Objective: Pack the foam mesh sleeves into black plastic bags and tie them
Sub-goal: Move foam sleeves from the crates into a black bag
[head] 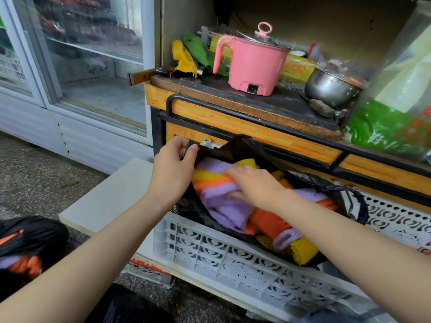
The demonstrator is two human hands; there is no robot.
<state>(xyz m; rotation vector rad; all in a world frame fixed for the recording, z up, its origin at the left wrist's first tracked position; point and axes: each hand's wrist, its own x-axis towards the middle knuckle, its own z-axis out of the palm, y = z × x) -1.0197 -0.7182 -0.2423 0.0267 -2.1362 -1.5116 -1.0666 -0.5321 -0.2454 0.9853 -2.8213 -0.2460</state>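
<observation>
Wooden counter (pixel 233 123) at the back, pink pot (pixel 254 64) sitting on it, and below its front edge a white crate (pixel 210 250) holding the open black bag (pixel 235 145). Left hand (pixel 173 164) pinches the bag's rim at the crate's far left corner, lifting the mouth wide. Right hand (pixel 254 186) is down inside that mouth, fingers fairly straight, resting on the foam mesh sleeves (pixel 228 213). The purple, orange and yellow sleeves are piled directly under its palm and spill toward the crate's near edge. Off to the left, a second black bag (pixel 30 234) sits on the floor with sleeves showing.
</observation>
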